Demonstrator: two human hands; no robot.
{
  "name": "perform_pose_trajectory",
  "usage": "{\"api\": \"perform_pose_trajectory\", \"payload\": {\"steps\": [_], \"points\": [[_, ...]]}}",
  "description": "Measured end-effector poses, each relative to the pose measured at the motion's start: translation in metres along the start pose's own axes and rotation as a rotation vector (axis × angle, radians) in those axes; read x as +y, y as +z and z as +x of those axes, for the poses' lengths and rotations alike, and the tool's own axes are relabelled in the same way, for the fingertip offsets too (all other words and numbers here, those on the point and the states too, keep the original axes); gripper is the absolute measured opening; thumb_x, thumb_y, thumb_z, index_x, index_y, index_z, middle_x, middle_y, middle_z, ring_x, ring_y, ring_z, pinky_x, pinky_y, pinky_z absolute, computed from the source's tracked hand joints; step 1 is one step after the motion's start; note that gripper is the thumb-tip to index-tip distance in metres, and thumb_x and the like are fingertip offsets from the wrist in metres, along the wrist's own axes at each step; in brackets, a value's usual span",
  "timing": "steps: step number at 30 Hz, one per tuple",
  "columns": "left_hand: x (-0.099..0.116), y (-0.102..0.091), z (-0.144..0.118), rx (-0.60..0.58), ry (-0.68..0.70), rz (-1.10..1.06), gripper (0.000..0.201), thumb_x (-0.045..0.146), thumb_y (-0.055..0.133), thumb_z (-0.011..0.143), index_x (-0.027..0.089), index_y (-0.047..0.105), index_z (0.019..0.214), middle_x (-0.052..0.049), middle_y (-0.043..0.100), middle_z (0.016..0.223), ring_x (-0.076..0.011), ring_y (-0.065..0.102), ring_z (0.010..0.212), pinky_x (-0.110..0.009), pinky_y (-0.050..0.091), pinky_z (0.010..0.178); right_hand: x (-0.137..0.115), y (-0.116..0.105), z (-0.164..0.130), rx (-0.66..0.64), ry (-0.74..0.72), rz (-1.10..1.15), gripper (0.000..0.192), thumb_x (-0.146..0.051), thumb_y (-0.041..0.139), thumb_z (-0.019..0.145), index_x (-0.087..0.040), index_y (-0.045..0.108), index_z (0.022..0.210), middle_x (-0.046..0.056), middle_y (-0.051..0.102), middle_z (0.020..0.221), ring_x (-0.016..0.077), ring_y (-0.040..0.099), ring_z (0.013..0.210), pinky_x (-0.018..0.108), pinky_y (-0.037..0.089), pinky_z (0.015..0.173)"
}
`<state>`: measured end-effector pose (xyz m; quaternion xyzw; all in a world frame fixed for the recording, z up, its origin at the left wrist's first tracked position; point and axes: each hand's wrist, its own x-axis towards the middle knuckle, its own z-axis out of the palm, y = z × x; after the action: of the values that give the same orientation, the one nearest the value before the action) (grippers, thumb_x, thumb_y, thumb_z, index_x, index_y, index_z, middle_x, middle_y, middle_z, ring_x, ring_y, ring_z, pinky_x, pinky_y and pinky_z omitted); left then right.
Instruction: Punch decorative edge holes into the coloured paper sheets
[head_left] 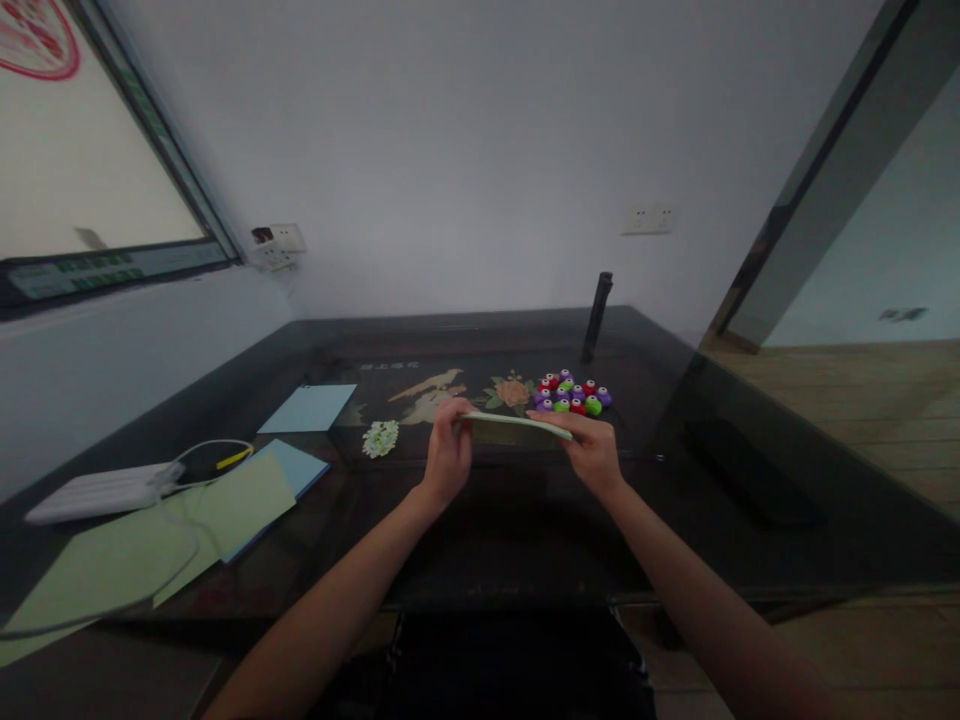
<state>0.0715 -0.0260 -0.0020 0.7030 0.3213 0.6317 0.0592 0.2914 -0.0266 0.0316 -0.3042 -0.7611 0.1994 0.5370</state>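
Between my two hands is a piece of pale green paper, seen nearly edge-on and slightly bowed above the table. My left hand pinches its left end. At the right end, my right hand grips it with the fingers along the top. Just beyond my right hand lies a cluster of small round red, purple and green pieces with pale ring marks. A small pile of light green and white bits rests to the left of my left hand.
A light blue sheet lies on the dark glossy table. Further left are green sheets, a white power strip and its cable. A black cylinder stands at the back right, and a long dark object lies at the right.
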Motion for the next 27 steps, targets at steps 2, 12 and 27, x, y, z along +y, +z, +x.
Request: {"api": "perform_pose_trajectory", "payload": {"steps": [2,12,27], "points": [[0.000,0.001,0.000,0.016,-0.017,-0.027,0.026,0.011,0.042,0.090,0.025,0.036,0.111,-0.004,0.050,0.100,-0.0142,0.055,0.094,-0.036,0.048,0.084,0.001,0.000,0.000,0.002,-0.006,-0.006,0.025,-0.027,0.051,0.087,-0.029,0.073,0.097,0.001,0.073,0.099,0.0208,0.067,0.095,0.035,0.051,0.088],[0.002,0.007,-0.004,-0.041,-0.409,-0.110,0.026,0.027,0.046,0.090,0.018,0.042,0.114,-0.010,0.056,0.109,-0.0203,0.057,0.103,-0.037,0.046,0.091,0.019,0.006,-0.002,0.156,0.154,0.014,0.018,-0.030,0.060,0.081,-0.024,0.075,0.091,0.002,0.074,0.088,0.0213,0.069,0.082,0.033,0.053,0.078],[-0.003,0.012,-0.009,-0.109,-0.578,-0.092,0.031,0.028,0.045,0.090,0.015,0.045,0.118,-0.012,0.059,0.110,-0.0228,0.056,0.106,-0.038,0.044,0.094,0.025,0.018,0.000,0.102,0.417,0.208,0.036,-0.041,0.062,0.077,-0.012,0.064,0.099,0.009,0.070,0.089,0.0227,0.066,0.078,0.034,0.054,0.070]]}}
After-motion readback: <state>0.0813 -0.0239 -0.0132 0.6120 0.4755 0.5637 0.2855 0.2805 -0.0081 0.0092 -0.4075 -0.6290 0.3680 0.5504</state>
